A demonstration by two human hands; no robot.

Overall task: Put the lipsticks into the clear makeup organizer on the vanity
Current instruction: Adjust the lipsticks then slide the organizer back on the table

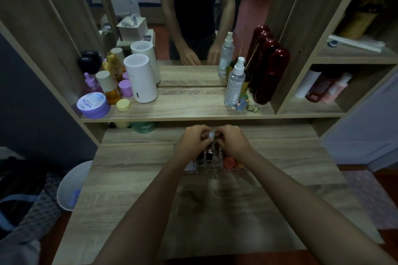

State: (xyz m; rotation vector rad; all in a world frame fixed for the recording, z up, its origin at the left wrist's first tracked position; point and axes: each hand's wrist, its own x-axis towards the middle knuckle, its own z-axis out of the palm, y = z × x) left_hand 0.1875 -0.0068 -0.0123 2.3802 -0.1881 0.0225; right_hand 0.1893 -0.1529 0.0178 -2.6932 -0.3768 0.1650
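Note:
The clear makeup organizer point(212, 168) stands on the wooden vanity top, in the middle, with dark lipstick tubes point(210, 154) upright in its cells. Both hands hover over its back part, fingertips close together. My left hand point(193, 141) pinches a lipstick with a shiny silver cap point(211, 135). My right hand point(231, 141) touches the same spot from the right, fingers curled; what it grips is hidden. An orange-red cap point(228, 162) sits in the organizer's right side.
The shelf behind holds a white cylinder point(141, 78), purple jars point(93, 104), spray bottles point(234, 82) and dark red bottles point(272, 75) before a mirror. A white bin point(73, 185) stands on the floor at left. Bare wood point(215, 211) lies near me.

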